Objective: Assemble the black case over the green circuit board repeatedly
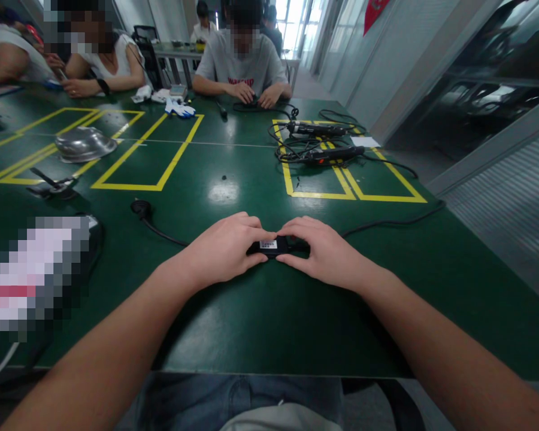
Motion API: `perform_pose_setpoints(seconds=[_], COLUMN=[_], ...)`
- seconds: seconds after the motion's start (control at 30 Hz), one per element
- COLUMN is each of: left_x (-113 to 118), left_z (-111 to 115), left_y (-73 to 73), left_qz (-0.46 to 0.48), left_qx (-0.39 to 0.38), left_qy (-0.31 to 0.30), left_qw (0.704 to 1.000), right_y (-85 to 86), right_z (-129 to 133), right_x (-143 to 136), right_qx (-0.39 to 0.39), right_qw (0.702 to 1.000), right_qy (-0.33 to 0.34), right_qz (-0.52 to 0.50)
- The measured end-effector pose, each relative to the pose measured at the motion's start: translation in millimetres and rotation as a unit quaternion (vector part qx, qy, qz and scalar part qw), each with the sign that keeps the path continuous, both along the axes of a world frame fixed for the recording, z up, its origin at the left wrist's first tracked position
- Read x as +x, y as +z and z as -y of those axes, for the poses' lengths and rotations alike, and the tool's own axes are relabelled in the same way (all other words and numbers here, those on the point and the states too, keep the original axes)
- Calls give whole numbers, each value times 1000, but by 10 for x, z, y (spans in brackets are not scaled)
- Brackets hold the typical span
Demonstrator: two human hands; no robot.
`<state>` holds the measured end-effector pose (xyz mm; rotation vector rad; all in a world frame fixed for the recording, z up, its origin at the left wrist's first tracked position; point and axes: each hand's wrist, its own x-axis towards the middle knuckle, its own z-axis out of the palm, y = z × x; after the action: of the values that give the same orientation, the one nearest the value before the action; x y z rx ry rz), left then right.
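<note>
- Black adapter (269, 245) lies flat on the green counter (260, 323) — between both hands.
- Left hand (227, 248) curled, fingertips gripping its left end.
- Right hand (326, 251) likewise pinches the right end — cable (386, 224) trailing right.

Near the desk's (260, 323) front edge, the power adapter (269, 245) lies between left hand (227, 248) and right hand (326, 251). Its plug (141, 208) rests further left. Power tools (318, 143) sit toward the far right corner, metal bowl (84, 143) far left.
</note>
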<state>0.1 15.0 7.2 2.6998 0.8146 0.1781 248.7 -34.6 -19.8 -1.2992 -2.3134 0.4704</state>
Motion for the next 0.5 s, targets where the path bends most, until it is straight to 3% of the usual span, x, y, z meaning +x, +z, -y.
perform_pose_setpoints(seconds=[0.3, 0.5], left_x=[5, 2], left_z=[-30, -28], left_y=[-33, -69], left_qz=[-1, 50], left_qx=[13, -10], left_qy=[-9, 1], left_qw=[1000, 999], right_y=[-20, -18], right_z=[-9, -9], right_x=[4, 18], right_qx=[29, 9], right_qw=[999, 1000], right_qy=[9, 6], right_qz=[18, 4])
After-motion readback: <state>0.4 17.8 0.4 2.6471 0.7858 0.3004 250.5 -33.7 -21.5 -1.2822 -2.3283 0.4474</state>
